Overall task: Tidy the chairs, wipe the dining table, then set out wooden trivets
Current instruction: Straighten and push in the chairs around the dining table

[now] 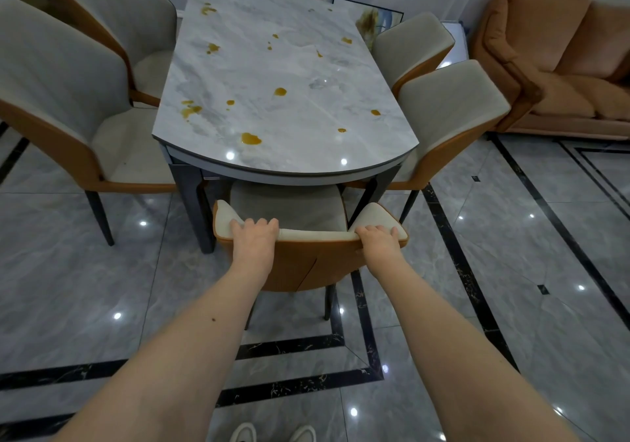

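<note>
Head view: a grey marble worktop [289,100] with amber spills [251,139] stands on a glossy tiled floor [511,271]; a sofa [559,63] sits at right. 5 other chairs ring the worktop. The near chair [300,237] is tucked under its end. The left hand [254,237] and right hand [378,237] both grip its backrest top.
</note>
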`<state>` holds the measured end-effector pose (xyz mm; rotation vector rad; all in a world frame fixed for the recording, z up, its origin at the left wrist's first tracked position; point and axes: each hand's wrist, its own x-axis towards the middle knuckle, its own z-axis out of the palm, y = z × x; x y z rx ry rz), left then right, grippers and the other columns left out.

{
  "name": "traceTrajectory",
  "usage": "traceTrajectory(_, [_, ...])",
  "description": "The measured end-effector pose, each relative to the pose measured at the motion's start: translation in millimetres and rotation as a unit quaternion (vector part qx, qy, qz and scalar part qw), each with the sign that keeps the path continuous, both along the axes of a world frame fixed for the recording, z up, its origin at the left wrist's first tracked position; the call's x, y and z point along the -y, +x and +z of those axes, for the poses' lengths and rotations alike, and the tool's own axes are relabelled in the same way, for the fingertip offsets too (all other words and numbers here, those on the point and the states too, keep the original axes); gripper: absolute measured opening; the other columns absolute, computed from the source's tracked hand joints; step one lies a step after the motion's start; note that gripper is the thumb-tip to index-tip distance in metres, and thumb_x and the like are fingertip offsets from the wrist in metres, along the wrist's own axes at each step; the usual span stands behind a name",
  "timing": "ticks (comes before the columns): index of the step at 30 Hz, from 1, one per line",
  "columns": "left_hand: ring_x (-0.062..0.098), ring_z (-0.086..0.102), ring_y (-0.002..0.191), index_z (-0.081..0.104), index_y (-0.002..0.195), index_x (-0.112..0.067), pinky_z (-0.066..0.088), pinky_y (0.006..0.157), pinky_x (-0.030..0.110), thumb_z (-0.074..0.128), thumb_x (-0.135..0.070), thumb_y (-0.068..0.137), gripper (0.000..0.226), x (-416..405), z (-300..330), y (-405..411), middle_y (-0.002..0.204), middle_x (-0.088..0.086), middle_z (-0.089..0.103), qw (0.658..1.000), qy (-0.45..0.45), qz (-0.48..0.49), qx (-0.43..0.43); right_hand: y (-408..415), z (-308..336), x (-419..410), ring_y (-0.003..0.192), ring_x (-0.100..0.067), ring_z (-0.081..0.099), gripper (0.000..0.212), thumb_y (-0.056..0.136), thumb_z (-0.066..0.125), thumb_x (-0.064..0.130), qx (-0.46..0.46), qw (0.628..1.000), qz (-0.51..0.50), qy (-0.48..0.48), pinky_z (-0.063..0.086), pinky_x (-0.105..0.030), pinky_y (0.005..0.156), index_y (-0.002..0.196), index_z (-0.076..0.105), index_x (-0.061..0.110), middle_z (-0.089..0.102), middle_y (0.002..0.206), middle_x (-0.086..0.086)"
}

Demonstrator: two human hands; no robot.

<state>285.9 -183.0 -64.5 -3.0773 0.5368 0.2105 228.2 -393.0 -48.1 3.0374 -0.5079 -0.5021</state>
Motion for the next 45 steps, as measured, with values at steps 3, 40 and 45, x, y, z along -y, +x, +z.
traceTrajectory(3, [0.026, 0.050, 0.111, 0.044, 0.115, -0.024, 0.029, 0.102, 0.049, 0.072, -0.011, 0.074, 0.052, 0, 1, 1, 0.111, 0.001, 0.057, 1.000, 0.000, -0.001, -0.004, 0, 0, -1, 0.127, -0.028, 0.041, 0.050, 0.083, 0.062, 0.006, 0.002, 1.000, 0.001, -0.007, 0.012, -0.056, 0.116, 0.127, 0.045, 0.023, 0.054, 0.126, -0.004])
traceTrajectory(40, [0.032, 0.049, 0.119, 0.044, 0.133, -0.013, 0.036, 0.105, 0.051, 0.063, -0.028, 0.087, 0.051, 77, 55, -10, 0.128, 0.011, 0.052, 0.979, 0.101, -0.008, -0.177, -35, 19, 38, 0.130, -0.020, 0.043, 0.043, 0.093, 0.055, 0.022, 0.099, 0.988, 0.093, 0.074, 0.026, -0.040, 0.113, 0.135, 0.045, 0.023, 0.050, 0.136, 0.000])
traceTrajectory(45, [0.026, 0.055, 0.107, 0.049, 0.125, -0.015, 0.044, 0.085, 0.036, 0.060, -0.035, 0.088, 0.043, 159, 78, -21, 0.118, 0.005, 0.056, 0.976, 0.014, -0.070, -0.208, -48, 29, 115, 0.123, -0.024, 0.048, 0.040, 0.094, 0.054, 0.020, 0.081, 0.993, 0.067, 0.062, 0.034, -0.037, 0.105, 0.133, 0.046, 0.019, 0.052, 0.132, -0.005])
